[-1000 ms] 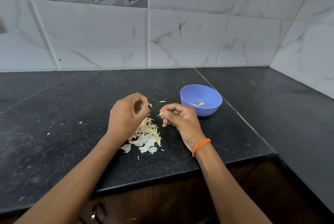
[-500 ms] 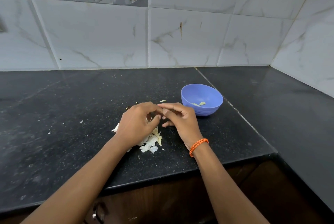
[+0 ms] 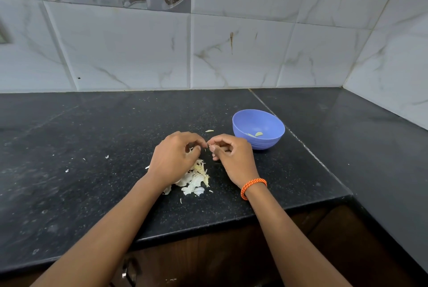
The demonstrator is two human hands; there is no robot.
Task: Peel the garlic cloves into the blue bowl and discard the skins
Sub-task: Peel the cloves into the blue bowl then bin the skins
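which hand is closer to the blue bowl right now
Right. The right hand sits just left of the blue bowl, with its knuckles close to the bowl's side. The left hand is farther left, above the pile of garlic skins.

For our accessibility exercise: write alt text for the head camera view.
Two hands, left hand and right hand, meet fingertip to fingertip over a pile of garlic skins on a black counter. A blue bowl holding a few pale pieces sits to the right.
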